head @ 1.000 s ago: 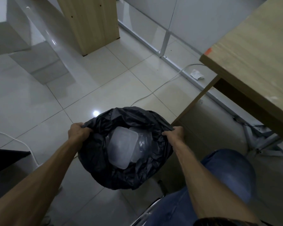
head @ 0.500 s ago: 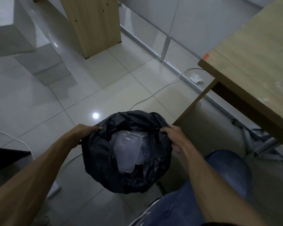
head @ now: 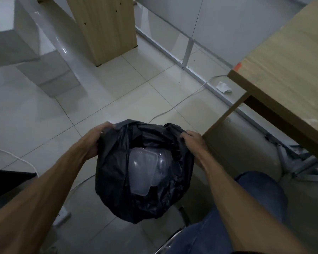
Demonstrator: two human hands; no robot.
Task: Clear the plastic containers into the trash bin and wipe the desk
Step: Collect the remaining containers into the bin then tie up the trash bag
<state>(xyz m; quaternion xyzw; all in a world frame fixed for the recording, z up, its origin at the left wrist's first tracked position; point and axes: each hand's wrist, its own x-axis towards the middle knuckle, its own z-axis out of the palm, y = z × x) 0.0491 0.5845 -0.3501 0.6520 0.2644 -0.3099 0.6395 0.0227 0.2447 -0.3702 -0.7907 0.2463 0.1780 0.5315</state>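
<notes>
Black plastic fills the space between my two hands: one trash bag [head: 117,173], its mouth gathered partly inward, with the bin under it hidden by the liner. Inside it, below and between the hands, I count two clear plastic containers [head: 142,173] for certain, one lying flat on top and another showing from beneath its right edge (there may be more under them, I cannot tell).

My left hand [head: 95,139] reaches in from the lower left with the forearm stretched long across the view; its fingers curl over the far left rim of the bag and clutch a fold of the plastic. My right hand [head: 193,142] comes in from the lower right, wrist bent, fingers hooked over the right rim and pinching the liner there. Both hands sit at about the same height, on opposite sides of the opening.

Beyond the right hand and above it stands one wooden desk [head: 292,74], with one orange mark [head: 237,66] at its near corner. One crumpled white scrap [head: 223,87] lies on the floor past the right hand, near the desk leg. One white cable [head: 182,101] runs over the tiles beyond the bag. My knee in blue jeans [head: 261,195] shows beneath the right forearm.
</notes>
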